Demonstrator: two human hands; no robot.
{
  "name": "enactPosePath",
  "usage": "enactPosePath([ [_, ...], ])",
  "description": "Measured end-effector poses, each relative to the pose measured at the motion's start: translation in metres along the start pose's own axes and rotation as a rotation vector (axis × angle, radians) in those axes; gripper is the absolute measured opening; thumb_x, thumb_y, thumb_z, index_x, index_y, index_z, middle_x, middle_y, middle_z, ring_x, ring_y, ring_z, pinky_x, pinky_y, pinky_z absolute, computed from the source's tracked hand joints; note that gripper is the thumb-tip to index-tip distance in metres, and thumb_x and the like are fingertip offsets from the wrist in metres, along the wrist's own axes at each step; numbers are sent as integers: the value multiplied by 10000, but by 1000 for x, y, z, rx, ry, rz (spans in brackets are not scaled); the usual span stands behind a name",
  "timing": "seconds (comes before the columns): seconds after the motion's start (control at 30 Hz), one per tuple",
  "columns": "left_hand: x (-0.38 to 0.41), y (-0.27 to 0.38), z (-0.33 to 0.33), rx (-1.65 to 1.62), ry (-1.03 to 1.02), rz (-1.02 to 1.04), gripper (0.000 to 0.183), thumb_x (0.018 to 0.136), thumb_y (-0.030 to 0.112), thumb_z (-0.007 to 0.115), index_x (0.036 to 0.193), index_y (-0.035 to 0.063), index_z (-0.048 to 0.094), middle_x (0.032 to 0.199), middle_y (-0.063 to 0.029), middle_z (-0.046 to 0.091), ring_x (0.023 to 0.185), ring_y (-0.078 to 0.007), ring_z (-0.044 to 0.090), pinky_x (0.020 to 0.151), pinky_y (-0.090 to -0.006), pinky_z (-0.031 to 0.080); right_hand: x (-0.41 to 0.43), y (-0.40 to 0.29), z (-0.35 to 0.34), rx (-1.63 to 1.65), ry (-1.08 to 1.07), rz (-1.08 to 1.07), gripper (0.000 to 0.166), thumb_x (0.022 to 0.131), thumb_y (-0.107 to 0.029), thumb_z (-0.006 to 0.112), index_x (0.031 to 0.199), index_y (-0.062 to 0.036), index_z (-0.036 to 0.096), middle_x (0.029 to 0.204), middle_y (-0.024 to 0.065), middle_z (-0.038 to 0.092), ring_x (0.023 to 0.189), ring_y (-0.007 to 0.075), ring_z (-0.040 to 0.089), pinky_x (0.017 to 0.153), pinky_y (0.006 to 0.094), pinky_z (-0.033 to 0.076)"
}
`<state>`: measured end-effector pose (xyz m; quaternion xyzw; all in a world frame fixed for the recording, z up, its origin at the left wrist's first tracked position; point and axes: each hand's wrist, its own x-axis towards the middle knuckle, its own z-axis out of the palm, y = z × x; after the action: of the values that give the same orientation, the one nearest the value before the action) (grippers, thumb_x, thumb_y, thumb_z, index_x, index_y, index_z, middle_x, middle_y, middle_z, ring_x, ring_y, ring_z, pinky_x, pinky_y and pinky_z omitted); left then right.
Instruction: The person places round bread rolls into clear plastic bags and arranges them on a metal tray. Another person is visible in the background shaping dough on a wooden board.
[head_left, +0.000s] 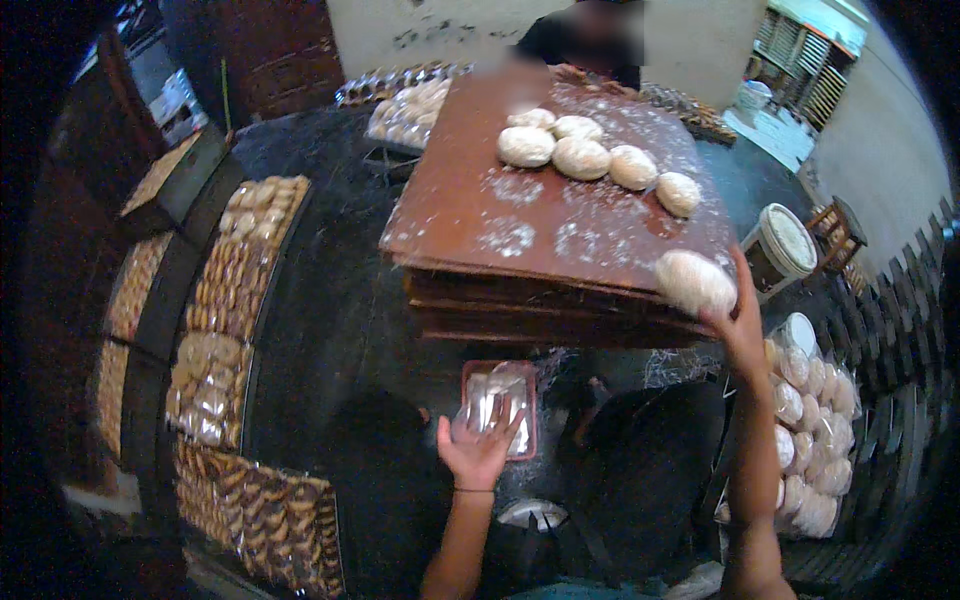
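My right hand (739, 330) grips a flour-dusted bun (691, 279) at the near right corner of a brown tabletop (450, 217). Its thumb lies low on the bun and the fingers curve around the right side, slightly blurred. My left hand (476, 446), palm up with fingers spread, hovers over or touches clear plastic bags (496, 386) in a red-rimmed tray (534, 420); which one, I cannot tell. Farther back on the tabletop, several more floured buns (581, 157) sit in a loose cluster. White flour patches mark the surface around them.
Bagged buns (814, 427) are piled to my right. Trays of packed baked goods (232, 292) line the left side, with another tray of bagged buns (409, 112) behind the table. A white-lidded bucket (780, 244) stands at right. Another person (577, 37) is at the far end.
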<state>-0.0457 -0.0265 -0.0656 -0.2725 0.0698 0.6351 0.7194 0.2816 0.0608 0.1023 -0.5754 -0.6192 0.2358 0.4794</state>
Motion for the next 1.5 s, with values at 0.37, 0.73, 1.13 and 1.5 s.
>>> enactPosePath([
  [0.37,-21,18,11,234,-69,227,553,839,566,429,1143,112,515,1221,-116,516,1166,-344,440,974,-568,310,-76,-70,135,268,-707,199,1026,617,-320,781,1408,-42,190,1139,194,535,1080,282,507,951,354,370],
  [0.73,24,44,-28,170,-53,372,643,780,561,529,1240,123,429,1296,-143,440,1214,-326,391,1008,-536,288,-111,-12,203,-128,-453,3,830,717,-276,718,1376,-29,278,911,183,630,855,289,615,778,368,470],
  [1.13,5,17,-4,349,33,323,739,781,673,431,1252,104,460,1301,-105,461,1191,-319,428,1015,-547,287,-99,-10,219,157,-255,19,167,813,-154,628,851,4,669,830,140,604,779,251,573,689,321,455],
  [1.5,-1,-10,20,475,-108,185,631,828,490,474,1281,58,400,1288,-131,455,1160,-336,451,918,-561,376,-147,-55,162,-193,-385,-438,359,636,17,565,991,-31,594,976,151,570,915,326,551,781,425,451],
])
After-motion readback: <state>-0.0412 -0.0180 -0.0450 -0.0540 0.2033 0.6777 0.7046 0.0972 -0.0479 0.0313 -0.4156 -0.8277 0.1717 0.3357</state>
